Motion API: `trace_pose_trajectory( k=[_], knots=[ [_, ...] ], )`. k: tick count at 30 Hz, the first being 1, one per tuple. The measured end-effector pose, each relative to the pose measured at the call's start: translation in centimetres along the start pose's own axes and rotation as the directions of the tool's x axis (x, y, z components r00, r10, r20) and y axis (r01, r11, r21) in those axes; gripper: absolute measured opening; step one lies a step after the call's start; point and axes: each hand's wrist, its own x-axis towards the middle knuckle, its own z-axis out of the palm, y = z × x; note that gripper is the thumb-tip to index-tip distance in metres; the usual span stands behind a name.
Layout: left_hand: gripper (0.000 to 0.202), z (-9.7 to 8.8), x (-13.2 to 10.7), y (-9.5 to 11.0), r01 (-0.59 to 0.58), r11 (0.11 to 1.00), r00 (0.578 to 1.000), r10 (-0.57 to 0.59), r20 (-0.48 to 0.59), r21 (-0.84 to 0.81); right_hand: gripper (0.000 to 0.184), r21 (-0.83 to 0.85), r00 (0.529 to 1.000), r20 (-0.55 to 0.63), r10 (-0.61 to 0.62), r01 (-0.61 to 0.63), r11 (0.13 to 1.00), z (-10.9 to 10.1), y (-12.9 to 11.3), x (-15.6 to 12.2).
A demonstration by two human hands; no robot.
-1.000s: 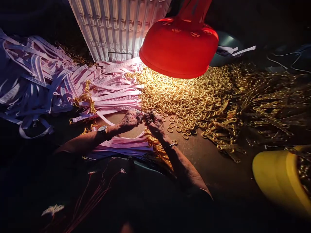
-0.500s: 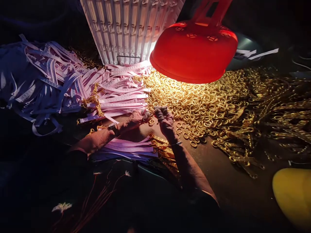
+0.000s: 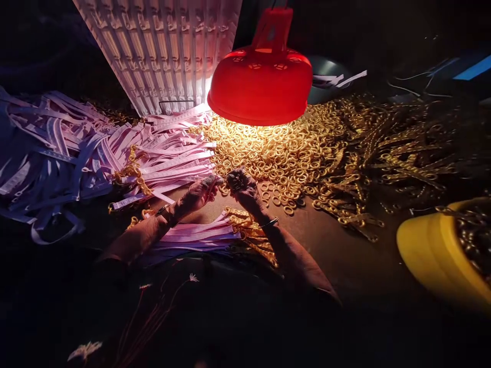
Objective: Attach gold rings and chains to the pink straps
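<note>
The curled grip of the left hand point(image 3: 202, 192), fingertips nearly meeting those of the right hand point(image 3: 243, 187), was too shadowed to tell what, if anything, it held. Loose shiny gold metal rings point(image 3: 284, 161) lay just beyond; flat pale-pink fabric straps point(image 3: 180, 162) lay leftward. Good work called for steady fingertips, well lit by the domed red lamp point(image 3: 263, 87). No lettering was legible.

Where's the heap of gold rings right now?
In the head view, the heap of gold rings lies around mid-picture, below the red lamp, right of the pink straps.
</note>
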Motion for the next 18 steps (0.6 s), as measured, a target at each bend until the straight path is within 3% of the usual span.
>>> trace_pose_trajectory(
  k=[9,15,18],
  knots=[
    [0.040,1.4,-0.5,-0.3,-0.006,0.999,1.000,0.005,-0.029,-0.050,0.051,0.013,0.995,-0.005,0.095,-0.095,0.995,1.3,1.1,-0.9],
    [0.038,1.6,0.0,-1.2,-0.006,0.999,0.996,0.003,-0.087,-0.038,0.047,-0.092,0.996,-0.065,0.061,-0.067,0.994,1.2,2.0,-0.8],
    [0.041,1.2,0.1,-1.6,-0.018,1.000,0.999,0.018,-0.048,0.010,0.042,-0.205,0.999,-0.045,0.001,-0.010,0.979,1.2,2.5,-0.5]
  ],
)
